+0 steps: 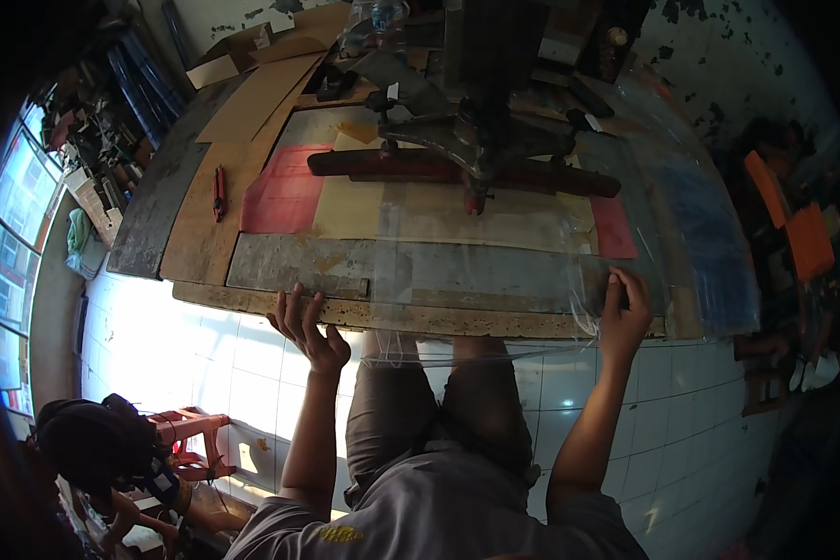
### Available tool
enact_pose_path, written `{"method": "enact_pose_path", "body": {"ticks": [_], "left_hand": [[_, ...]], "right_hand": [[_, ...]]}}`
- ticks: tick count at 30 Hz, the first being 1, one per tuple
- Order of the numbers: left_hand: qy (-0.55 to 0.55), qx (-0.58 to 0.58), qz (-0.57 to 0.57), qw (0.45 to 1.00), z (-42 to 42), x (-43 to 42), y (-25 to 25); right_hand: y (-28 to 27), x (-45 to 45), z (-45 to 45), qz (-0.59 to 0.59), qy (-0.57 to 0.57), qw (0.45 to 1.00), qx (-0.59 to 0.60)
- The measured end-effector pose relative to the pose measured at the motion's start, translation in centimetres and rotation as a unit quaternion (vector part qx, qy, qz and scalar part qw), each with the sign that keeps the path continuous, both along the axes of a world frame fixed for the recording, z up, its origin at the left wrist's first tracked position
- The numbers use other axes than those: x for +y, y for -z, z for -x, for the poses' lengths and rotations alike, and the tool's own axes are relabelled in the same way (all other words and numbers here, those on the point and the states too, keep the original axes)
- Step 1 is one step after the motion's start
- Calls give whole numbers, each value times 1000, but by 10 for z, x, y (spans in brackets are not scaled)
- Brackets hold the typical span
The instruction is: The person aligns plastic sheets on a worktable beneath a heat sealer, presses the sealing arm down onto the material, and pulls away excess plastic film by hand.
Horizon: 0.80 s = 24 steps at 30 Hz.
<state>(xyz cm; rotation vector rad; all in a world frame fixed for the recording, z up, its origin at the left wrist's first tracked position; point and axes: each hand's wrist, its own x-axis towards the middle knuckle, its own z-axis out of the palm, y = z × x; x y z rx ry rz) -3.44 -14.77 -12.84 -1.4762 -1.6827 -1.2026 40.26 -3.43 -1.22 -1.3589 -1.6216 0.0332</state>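
A clear plastic sheet (481,280) lies across the worktable under the machine, its near edge hanging loosely over the front. At the table's front edge, my left hand (313,329) rests with fingers apart, left of the sheet and holding nothing. My right hand (628,313) is closed in a pinch at the sheet's crumpled right side. Above the sheet stands a dark metal press-like machine (481,140) with a long horizontal bar (392,165). Beneath the bar are a yellowish strip (350,210) and red pieces (280,191) on the grey table surface.
A red cutter knife (219,194) lies on the wooden board at left. Cardboard (257,98) sits at the back left, and blue-tinted plastic film (719,243) covers the right end. Another person (112,448) is low at left, near a red stool (196,439).
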Motion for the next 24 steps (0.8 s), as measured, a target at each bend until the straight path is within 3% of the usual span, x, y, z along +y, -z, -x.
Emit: {"method": "enact_pose_path", "body": {"ticks": [24], "left_hand": [[-6,8,-5,1000,1,2,4]], "right_hand": [[1,1,1,-8,3,1000,5]]}}
